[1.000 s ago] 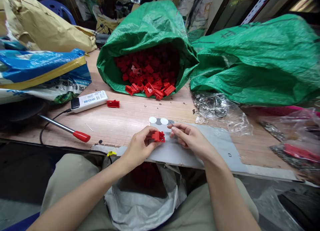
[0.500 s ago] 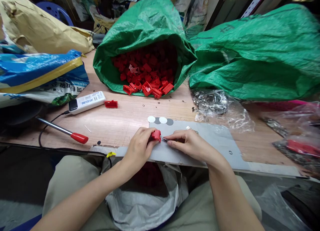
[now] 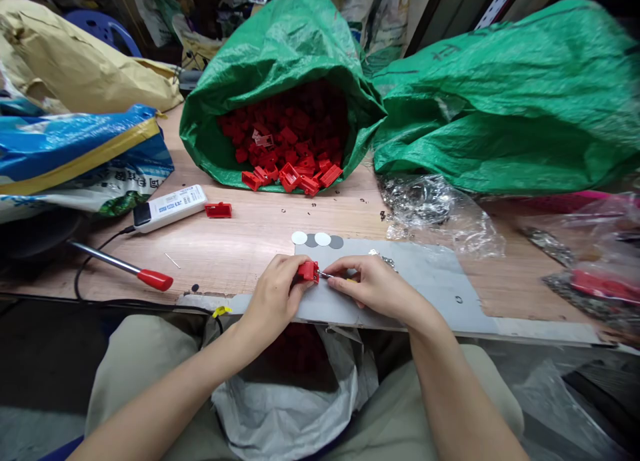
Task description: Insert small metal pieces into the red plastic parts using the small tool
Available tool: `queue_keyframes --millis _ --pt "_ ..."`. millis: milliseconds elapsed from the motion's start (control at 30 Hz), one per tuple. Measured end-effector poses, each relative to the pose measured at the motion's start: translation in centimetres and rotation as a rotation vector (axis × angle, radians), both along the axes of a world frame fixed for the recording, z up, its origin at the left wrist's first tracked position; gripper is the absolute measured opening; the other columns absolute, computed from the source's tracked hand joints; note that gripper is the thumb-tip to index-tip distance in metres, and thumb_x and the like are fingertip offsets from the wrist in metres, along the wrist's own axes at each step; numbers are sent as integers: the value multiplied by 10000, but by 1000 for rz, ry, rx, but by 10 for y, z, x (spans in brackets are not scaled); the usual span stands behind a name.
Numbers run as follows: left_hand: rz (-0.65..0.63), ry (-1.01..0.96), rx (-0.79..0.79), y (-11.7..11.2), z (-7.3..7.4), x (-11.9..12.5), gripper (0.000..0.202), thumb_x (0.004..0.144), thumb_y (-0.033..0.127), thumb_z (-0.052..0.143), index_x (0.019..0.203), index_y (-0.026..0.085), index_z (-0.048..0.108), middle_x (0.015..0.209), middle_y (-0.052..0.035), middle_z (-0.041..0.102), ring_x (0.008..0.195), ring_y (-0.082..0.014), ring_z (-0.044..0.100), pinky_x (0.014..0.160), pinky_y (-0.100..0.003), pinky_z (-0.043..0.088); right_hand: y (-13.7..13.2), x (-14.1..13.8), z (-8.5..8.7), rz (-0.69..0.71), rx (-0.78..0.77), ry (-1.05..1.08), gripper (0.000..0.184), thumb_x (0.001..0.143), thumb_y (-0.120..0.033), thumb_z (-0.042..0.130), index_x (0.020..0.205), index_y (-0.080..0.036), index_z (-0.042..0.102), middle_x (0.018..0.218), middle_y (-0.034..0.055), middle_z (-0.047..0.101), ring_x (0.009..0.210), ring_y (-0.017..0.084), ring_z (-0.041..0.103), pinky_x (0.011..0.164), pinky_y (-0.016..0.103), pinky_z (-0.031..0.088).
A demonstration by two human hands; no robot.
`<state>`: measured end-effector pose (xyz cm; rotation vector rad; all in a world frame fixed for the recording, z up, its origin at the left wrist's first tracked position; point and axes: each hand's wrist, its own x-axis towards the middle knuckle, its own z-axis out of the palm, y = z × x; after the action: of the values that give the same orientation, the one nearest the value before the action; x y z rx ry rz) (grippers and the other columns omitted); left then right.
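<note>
Over the front of the grey sheet (image 3: 425, 284), my left hand (image 3: 277, 291) pinches a small red plastic housing (image 3: 309, 270) between thumb and fingers. My right hand (image 3: 375, 284) is closed on a thin metal-tipped tool (image 3: 326, 275); a bit of yellow shows under the fingers, and its exact kind is hidden. The tip meets the right end of the red housing, and whether it is inside cannot be made out. Just behind the right hand lie small metal pieces (image 3: 387, 261). A dark ring-shaped clip (image 3: 459, 300) rests on the sheet to the right.
A green sack (image 3: 285, 54) spills red housings at the back. Beside it stand another green sack (image 3: 505, 108) and a clear bag of metal parts (image 3: 430, 204). To the left are a white device (image 3: 173, 208) and a red-tipped lever (image 3: 155, 279). An open pale sack (image 3: 260, 414) hangs below the table edge.
The tool tip has come up against the red housing, and more of the tool shows at my right fingers. The whole view has shifted slightly.
</note>
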<state>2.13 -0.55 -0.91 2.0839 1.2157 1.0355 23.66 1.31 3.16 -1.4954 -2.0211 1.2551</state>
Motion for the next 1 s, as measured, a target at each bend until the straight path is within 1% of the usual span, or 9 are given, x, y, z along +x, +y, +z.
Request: queue_keyframes --millis 100,233,400,500,600,733,867,1000 --pt "-6 -4 -11 0 0 0 241 910 66 621 1098 210 577 1019 -28 646 981 -183 581 858 -303 490 0 -1 1 10 31 -16 266 913 -313 608 1071 -191 783 908 37 778 503 102 566 521 241 439" --pt "-6 -1 -27 0 1 0 218 919 79 606 1088 214 577 1022 -35 648 985 -194 584 859 -316 492 0 -1 2 34 73 -32 293 906 -284 604 1117 -186 781 942 50 787 678 160 660 608 252 479" --pt "-7 5 -29 -1 0 -1 218 927 98 601 1107 220 577 1029 -40 643 988 -198 585 857 -323 496 0 -1 -2 13 114 6 256 899 -293 624 1070 -202 792 987 51 791 819 202 701 687 268 513" --pt "-4 7 -19 -1 -1 -1 220 932 107 594 1118 222 577 1039 -44 641 993 -199 590 859 -326 501 0 -1 -2 11 125 16 244 899 -289 631 1061 -209 795 996 49 794 856 209 708 725 274 523" --pt "3 15 -15 -1 -2 -1 211 933 107 589 1112 219 580 1039 -44 645 990 -197 593 856 -321 503 0 0 -2 22 99 11 262 907 -282 621 1093 -207 789 981 40 797 863 210 714 749 281 526" --pt "6 14 -15 -1 -2 -1 198 937 118 591 1109 216 583 1049 -47 652 997 -198 593 858 -323 503 0 2 -3 26 90 29 265 907 -264 620 1106 -222 790 1043 31 793 897 212 719 785 285 530" --pt "3 14 -8 -1 -1 -1 213 930 101 599 1112 211 581 1041 -43 651 995 -192 591 861 -317 498 0 1 -5 27 103 28 251 901 -247 625 1080 -232 799 1049 29 795 908 218 724 795 289 535" --pt "7 14 -15 -1 0 -1 220 928 100 602 1114 215 580 1041 -42 650 995 -195 594 865 -323 501 0 0 -2 29 110 14 250 895 -238 630 1078 -230 800 1061 35 793 918 228 725 796 298 537"
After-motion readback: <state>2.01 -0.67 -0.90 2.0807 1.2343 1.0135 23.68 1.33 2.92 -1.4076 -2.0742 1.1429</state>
